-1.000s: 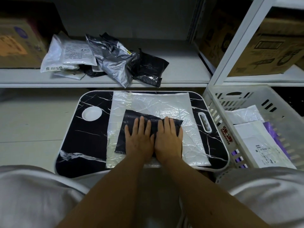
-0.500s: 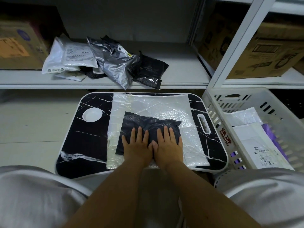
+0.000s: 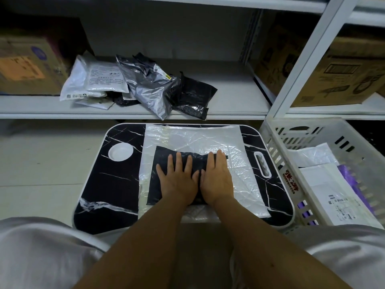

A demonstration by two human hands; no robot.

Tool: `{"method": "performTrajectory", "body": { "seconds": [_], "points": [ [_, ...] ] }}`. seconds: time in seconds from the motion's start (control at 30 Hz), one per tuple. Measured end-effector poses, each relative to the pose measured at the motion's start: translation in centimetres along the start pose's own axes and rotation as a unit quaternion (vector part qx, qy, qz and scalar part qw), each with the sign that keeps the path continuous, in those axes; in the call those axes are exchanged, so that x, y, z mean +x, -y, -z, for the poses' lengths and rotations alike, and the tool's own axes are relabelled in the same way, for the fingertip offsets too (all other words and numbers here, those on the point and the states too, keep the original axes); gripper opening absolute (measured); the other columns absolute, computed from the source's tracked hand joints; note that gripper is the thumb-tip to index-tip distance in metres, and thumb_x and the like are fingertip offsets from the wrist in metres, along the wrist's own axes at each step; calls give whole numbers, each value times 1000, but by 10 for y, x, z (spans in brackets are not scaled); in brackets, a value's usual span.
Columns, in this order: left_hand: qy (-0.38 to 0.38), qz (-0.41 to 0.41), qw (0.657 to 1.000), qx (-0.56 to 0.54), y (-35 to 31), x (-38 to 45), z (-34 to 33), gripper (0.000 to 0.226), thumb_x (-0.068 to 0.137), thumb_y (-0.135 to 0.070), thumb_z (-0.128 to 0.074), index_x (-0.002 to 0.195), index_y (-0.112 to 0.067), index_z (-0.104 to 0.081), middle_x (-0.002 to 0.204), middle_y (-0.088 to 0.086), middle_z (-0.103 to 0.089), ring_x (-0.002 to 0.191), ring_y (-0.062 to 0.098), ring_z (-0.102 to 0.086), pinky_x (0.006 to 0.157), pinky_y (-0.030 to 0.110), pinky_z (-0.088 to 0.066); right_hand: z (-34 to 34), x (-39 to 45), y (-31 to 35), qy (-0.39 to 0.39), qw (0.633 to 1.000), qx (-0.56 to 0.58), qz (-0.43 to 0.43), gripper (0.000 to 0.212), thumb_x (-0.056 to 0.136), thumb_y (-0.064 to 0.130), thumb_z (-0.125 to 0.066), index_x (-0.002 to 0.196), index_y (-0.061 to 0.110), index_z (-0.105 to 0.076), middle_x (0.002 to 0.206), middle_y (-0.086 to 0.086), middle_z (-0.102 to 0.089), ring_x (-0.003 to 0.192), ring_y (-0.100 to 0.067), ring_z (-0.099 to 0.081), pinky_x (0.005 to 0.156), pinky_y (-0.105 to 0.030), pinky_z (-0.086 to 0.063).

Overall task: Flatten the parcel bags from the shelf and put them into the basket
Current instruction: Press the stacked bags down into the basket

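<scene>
A black parcel bag lies on a flattened white bag on the black marbled lap table. My left hand and my right hand press flat on the black bag side by side, fingers straight. On the shelf behind the table lie crumpled bags: a white one, a silver one and a black one. The white basket at the right holds flattened white bags.
Cardboard boxes stand on the shelf at far left and right. A white shelf upright rises between the table and basket. A round white recess and a handle slot mark the table.
Both hands drew back toward me over the black bag, then slid forward again to its far edge, smoothing it.
</scene>
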State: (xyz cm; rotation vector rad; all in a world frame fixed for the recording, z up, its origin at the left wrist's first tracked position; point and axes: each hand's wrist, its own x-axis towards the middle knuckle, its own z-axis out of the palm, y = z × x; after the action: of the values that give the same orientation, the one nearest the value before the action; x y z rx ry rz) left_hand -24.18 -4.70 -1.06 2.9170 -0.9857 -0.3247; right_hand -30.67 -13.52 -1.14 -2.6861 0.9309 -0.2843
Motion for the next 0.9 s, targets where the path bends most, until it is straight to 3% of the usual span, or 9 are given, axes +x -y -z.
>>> {"method": "performTrajectory", "body": {
  "seconds": [0.17,0.37,0.47,0.53,0.6,0.73,0.9],
  "points": [
    [51,6,999,5,1,-3,-8,58,99,-52,-6,151,-32,10,161,3,11,147,29,15,113,63,5,-12,-8,-5,86,994,-63,-14,56,103,39,-23,155,18,-14,162,-9,-4,150,-23,3,121,-44,-10],
    [80,16,997,7,2,0,-6,58,99,-52,-7,152,-32,7,161,2,12,146,34,16,112,64,5,-11,-5,-8,138,987,-73,-17,56,103,42,-16,155,22,-9,163,-5,-1,149,-22,7,120,-47,-7],
    [62,13,998,27,0,4,1,58,100,-50,-10,153,-26,-10,161,7,-7,147,36,-2,113,62,-1,-10,-1,-5,122,989,-83,-25,54,103,44,-17,152,22,-22,160,-6,-16,149,-23,-4,118,-49,-9],
    [13,6,1000,25,1,9,11,54,101,-47,-15,145,-21,-33,152,10,-33,140,33,-27,114,58,-12,-7,6,-1,85,992,-86,-29,50,102,44,-21,143,21,-37,151,-5,-33,144,-22,-21,116,-49,-14],
    [-39,1,999,10,4,18,23,50,101,-44,-19,134,-18,-46,139,8,-47,129,27,-40,112,51,-22,-2,16,7,29,997,-77,-14,41,101,41,-29,130,19,-50,136,-5,-47,132,-23,-39,112,-47,-24],
    [-96,5,995,-2,18,42,47,43,101,-38,-23,126,-16,-51,126,6,-55,118,24,-48,102,41,-34,10,46,24,-2,997,-69,18,32,100,29,-35,123,17,-53,131,-6,-49,124,-25,-43,108,-44,-28],
    [-101,15,994,31,40,73,77,30,93,-16,-40,122,-13,-48,114,4,-61,106,24,-58,90,36,-39,17,89,42,-16,993,-105,51,33,96,28,-42,122,15,-57,122,-5,-56,116,-23,-47,101,-39,-35]
  ]
}}
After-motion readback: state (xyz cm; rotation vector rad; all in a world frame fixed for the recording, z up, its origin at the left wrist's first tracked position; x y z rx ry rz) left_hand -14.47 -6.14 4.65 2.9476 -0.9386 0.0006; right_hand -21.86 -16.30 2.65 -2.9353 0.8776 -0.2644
